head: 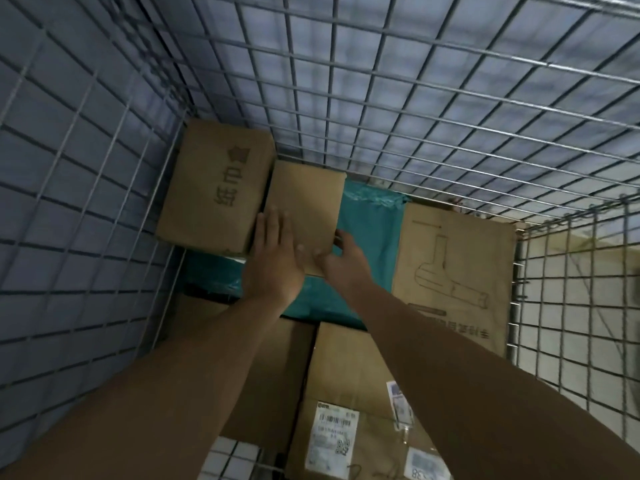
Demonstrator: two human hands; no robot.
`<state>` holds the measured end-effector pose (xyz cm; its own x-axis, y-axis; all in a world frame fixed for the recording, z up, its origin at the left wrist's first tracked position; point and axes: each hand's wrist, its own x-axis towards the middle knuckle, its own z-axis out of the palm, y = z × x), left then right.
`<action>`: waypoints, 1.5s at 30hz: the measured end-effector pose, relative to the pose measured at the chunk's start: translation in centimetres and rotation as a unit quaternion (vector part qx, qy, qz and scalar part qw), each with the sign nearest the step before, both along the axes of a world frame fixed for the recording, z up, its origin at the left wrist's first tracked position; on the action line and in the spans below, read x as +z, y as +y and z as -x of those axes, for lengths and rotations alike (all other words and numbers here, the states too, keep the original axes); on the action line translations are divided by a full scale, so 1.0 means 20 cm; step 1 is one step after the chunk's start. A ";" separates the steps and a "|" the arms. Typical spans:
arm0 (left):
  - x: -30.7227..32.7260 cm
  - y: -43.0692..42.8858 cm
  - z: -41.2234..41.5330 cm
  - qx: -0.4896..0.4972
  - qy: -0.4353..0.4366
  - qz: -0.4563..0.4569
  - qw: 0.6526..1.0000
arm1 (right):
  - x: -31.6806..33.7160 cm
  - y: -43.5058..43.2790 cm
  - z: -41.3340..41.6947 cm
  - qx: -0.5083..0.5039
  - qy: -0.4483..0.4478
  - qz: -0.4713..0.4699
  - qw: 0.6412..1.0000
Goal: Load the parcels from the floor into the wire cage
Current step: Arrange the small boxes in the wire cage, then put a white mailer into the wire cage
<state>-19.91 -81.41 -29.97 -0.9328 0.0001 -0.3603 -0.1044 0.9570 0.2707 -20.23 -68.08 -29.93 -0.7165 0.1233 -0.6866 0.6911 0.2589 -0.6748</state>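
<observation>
Pressing flat on the near left part of a small plain brown cardboard box (308, 199), the left hand (277, 258) lies with fingers straight and together. The right hand (341, 259) pinches the same box at its near right corner, thumb on top, fingers curled round the right edge. The box sits inside the grey wire-mesh cage (381, 98), on a teal plastic mailer bag (370, 230) that shows right of the grip. Just left of the left hand stands a brown cardboard carton with dark printed characters (214, 192), against the held box. Beyond the teal bag to the right lies a large brown carton bearing a line drawing (457, 271). Nearer than the wrists lies a brown carton with white shipping labels (346, 393).
</observation>
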 end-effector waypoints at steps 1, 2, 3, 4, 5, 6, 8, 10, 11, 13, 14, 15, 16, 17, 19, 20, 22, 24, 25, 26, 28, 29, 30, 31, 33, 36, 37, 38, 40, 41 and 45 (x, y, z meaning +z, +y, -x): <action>0.00 0.00 0.02 0.000 -0.004 0.007 1.000 | 0.01 0.00 0.01 0.000 0.003 -0.004 1.000; 0.02 0.00 0.03 0.001 -0.007 0.015 1.000 | 0.01 0.00 0.03 0.002 0.004 -0.010 1.000; 0.03 0.01 0.05 0.000 -0.012 0.028 1.000 | 0.02 0.00 0.04 0.007 0.005 -0.019 1.000; 0.04 0.02 0.06 -0.002 -0.020 0.042 0.999 | 0.03 -0.02 0.06 0.016 0.006 -0.039 0.999; 0.06 0.03 0.08 -0.004 -0.034 0.052 0.998 | 0.06 -0.04 0.07 0.028 0.007 -0.064 0.998; 0.09 0.05 0.10 -0.003 -0.051 0.058 0.997 | 0.09 -0.06 0.08 0.040 0.007 -0.090 0.995; 0.12 0.07 0.13 -0.007 -0.078 0.075 0.994 | 0.14 -0.08 0.09 0.063 -0.007 -0.125 0.990; 0.17 0.08 0.16 -0.020 -0.090 0.098 0.991 | 0.18 -0.08 0.11 0.097 -0.021 -0.163 0.982; 0.18 0.07 0.18 -0.035 -0.091 0.113 0.989 | 0.21 -0.07 0.12 0.120 -0.026 -0.184 0.975; 0.22 0.03 0.18 -0.108 -0.068 0.171 0.977 | 0.28 -0.04 0.12 0.166 -0.028 -0.222 0.961; 0.27 0.01 0.17 -0.143 -0.052 0.194 0.969 | 0.33 -0.02 0.11 0.192 -0.023 -0.235 0.952; 0.33 -0.01 0.16 -0.165 -0.040 0.206 0.964 | 0.39 0.00 0.10 0.225 -0.014 -0.252 0.941; 0.41 -0.02 0.14 -0.174 -0.030 0.208 0.962 | 0.46 0.03 0.09 0.265 -0.002 -0.271 0.925; 0.50 -0.02 0.13 -0.179 -0.020 0.205 0.962 | 0.55 0.06 0.09 0.306 0.012 -0.290 0.907; 0.76 -0.02 0.15 -0.173 -0.019 0.195 0.965 | 0.77 0.12 0.12 0.362 0.041 -0.330 0.871; 0.89 -0.03 0.17 -0.166 -0.016 0.191 0.967 | 0.90 0.14 0.13 0.372 0.054 -0.346 0.860; 1.19 -0.05 0.20 -0.157 0.027 0.185 0.970 | 1.19 0.19 0.16 0.378 0.093 -0.370 0.844; 1.54 -0.07 0.22 -0.147 0.087 0.180 0.969 | 1.54 0.22 0.15 0.379 0.133 -0.385 0.831; 1.73 -0.08 0.22 -0.138 0.102 0.178 0.969 | 1.72 0.23 0.15 0.376 0.156 -0.397 0.823; 1.94 -0.08 0.23 -0.134 0.111 0.179 0.968 | 1.92 0.25 0.14 0.372 0.177 -0.412 0.813; 2.39 -0.05 0.23 -0.137 0.127 0.180 0.966 | 2.33 0.29 0.13 0.356 0.214 -0.444 0.794; 2.62 -0.03 0.20 -0.135 0.139 0.173 0.966 | 2.54 0.31 0.11 0.344 0.231 -0.458 0.787; 2.84 -0.01 0.18 -0.131 0.157 0.167 0.964 | 2.76 0.33 0.08 0.330 0.248 -0.472 0.779; 3.05 0.03 0.15 -0.129 0.182 0.160 0.962 | 2.98 0.36 0.03 0.314 0.265 -0.485 0.772; 3.45 0.13 0.08 -0.137 0.225 0.146 0.954 | 3.40 0.45 -0.09 0.282 0.293 -0.501 0.764; 3.96 0.34 -0.10 -0.173 0.263 0.129 0.940 | 3.94 0.61 -0.33 0.250 0.312 -0.526 0.750; 4.12 0.43 -0.16 -0.183 0.279 0.127 0.934 | 4.10 0.69 -0.42 0.234 0.318 -0.539 0.744; 4.28 0.52 -0.23 -0.191 0.295 0.123 0.928 | 4.25 0.77 -0.50 0.216 0.324 -0.550 0.739; 4.55 0.72 -0.36 -0.207 0.327 0.110 0.915 | 4.52 0.96 -0.66 0.176 0.332 -0.568 0.732; 4.68 0.82 -0.43 -0.215 0.341 0.107 0.909 | 4.64 1.05 -0.74 0.155 0.336 -0.575 0.730; 5.05 1.25 -0.71 -0.244 0.384 0.094 0.886 | 4.98 1.45 -1.07 0.088 0.342 -0.602 0.716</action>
<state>-5.81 -56.39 71.07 -0.8080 0.4788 0.3432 0.4806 0.8727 -0.0862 1.22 -39.04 69.74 -0.9119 0.1963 0.3604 0.1894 0.9804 -0.0546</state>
